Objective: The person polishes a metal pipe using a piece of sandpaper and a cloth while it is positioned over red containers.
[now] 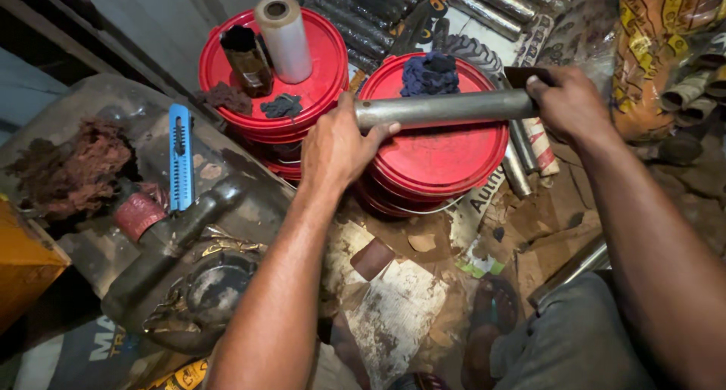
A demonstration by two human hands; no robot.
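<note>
A grey metal tube (pixel 446 108) lies level above a red bucket lid (pixel 442 159). My left hand (pixel 338 144) grips its left end. My right hand (pixel 569 102) holds its right end, with a dark flat piece (pixel 522 74) pinched against it. A dark blue rag (pixel 429 74) sits on that lid behind the tube.
A second red lid (pixel 325 65) at the left carries a roll of clear film (pixel 284 38), a brown bottle (pixel 247 59) and rag scraps. A blue utility knife (pixel 180 156) lies on a grimy container (pixel 113 231). Wrapped tubes (pixel 499 0) lie at the back. Cardboard scraps (pixel 401 314) cover the floor by my sandalled foot (pixel 491 314).
</note>
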